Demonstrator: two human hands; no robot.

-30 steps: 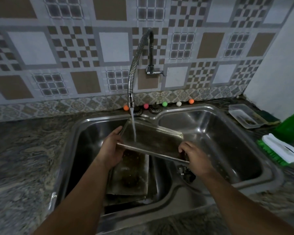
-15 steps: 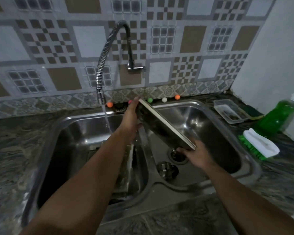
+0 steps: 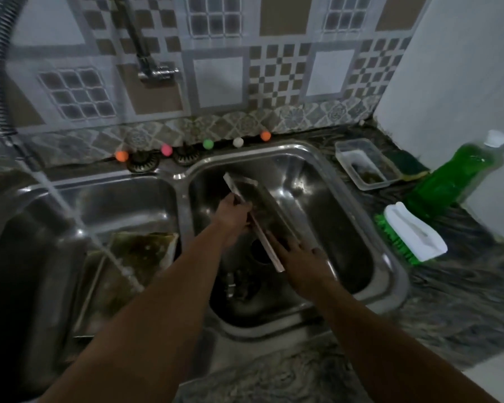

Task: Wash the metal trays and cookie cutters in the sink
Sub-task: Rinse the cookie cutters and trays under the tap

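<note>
Rectangular metal tray (image 3: 262, 210), tilted over the right steel sink basin (image 3: 332, 181); left hand (image 3: 233, 219) grips its edge, right hand (image 3: 303, 263) apparently flat against it, fingers straight.

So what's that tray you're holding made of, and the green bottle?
The tray looks like thin metal, dull and stained, with a pale folded rim. The green bottle seems clear plastic: light shows through its green liquid, probably dish soap.

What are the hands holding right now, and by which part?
A metal tray, over the right basin: left hand grips its long left rim, right hand touches the near end.
</note>
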